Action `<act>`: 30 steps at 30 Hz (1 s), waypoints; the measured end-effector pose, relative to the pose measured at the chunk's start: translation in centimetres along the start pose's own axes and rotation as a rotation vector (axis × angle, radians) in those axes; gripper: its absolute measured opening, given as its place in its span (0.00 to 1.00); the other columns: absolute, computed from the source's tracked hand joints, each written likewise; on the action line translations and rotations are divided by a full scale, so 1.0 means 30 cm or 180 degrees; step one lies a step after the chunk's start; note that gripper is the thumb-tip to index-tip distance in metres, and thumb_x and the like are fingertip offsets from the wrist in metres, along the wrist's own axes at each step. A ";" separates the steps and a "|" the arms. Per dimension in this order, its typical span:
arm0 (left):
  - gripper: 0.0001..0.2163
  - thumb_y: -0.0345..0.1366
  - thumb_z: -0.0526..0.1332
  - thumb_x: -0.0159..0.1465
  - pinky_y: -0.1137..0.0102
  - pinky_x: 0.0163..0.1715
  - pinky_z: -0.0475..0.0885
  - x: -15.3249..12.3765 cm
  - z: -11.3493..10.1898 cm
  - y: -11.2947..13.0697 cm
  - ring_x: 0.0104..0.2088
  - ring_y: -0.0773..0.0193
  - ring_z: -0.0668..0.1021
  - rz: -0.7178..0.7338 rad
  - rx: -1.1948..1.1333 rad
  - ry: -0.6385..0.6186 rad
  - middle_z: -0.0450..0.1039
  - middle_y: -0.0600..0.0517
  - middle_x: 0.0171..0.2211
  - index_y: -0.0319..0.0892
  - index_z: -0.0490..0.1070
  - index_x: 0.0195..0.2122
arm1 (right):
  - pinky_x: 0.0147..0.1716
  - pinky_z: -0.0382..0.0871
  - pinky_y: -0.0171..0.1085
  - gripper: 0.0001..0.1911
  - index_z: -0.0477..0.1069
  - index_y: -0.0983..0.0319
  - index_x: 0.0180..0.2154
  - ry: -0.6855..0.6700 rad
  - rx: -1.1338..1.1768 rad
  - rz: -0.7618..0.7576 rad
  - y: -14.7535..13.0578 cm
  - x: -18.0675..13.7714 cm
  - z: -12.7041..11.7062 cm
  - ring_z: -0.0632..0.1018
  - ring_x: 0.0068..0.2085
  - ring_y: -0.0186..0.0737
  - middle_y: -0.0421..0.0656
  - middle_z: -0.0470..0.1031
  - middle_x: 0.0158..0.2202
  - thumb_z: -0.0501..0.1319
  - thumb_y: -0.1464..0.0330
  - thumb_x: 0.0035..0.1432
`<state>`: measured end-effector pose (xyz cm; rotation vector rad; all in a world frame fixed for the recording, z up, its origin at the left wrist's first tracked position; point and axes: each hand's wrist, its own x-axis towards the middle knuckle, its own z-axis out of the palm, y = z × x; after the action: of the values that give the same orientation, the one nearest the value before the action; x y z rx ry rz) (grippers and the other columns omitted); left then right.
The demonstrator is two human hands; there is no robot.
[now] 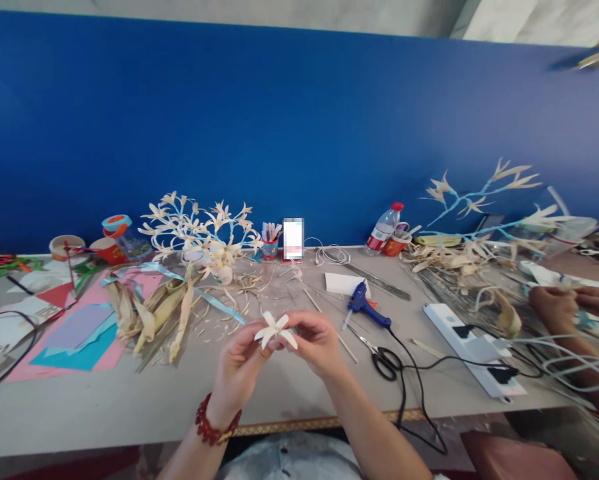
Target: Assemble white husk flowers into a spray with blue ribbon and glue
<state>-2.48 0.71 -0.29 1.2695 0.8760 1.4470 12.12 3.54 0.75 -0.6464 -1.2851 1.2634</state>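
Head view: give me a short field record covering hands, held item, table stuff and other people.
left: left hand pinches flower; red bracelet on wrist
right: right hand pinches flower from the other side
item: small, white, narrow petals, held over table
right of hands: glue gun, scissors, power strip
left of hands: husks, coloured paper
back: bottle, blue wall
others: co-worker's hand at far right
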 end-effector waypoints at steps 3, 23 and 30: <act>0.06 0.32 0.64 0.61 0.72 0.39 0.71 0.001 0.004 0.010 0.36 0.62 0.77 -0.0034 -0.0119 -0.0111 0.78 0.50 0.35 0.46 0.80 0.38 | 0.26 0.69 0.36 0.09 0.78 0.59 0.28 0.0011 0.0111 0.0062 -0.002 0.005 0.001 0.75 0.27 0.38 0.42 0.78 0.27 0.72 0.61 0.46; 0.10 0.31 0.63 0.62 0.72 0.41 0.70 0.004 -0.001 -0.009 0.40 0.62 0.77 0.0337 0.0328 -0.0103 0.76 0.51 0.38 0.48 0.78 0.43 | 0.27 0.65 0.35 0.13 0.75 0.61 0.27 -0.0234 0.0440 -0.0024 0.018 0.025 -0.016 0.72 0.26 0.36 0.41 0.74 0.24 0.72 0.58 0.45; 0.05 0.32 0.63 0.61 0.71 0.40 0.71 0.000 -0.006 -0.027 0.38 0.61 0.77 0.0362 0.0405 -0.0041 0.76 0.50 0.36 0.44 0.78 0.37 | 0.25 0.64 0.33 0.14 0.73 0.61 0.25 -0.0330 0.0573 -0.0014 0.010 0.029 -0.013 0.70 0.24 0.34 0.39 0.72 0.23 0.72 0.59 0.46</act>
<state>-2.50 0.95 -1.08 1.4418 0.9117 1.4894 12.24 4.53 0.66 -0.4545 -1.2387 1.4057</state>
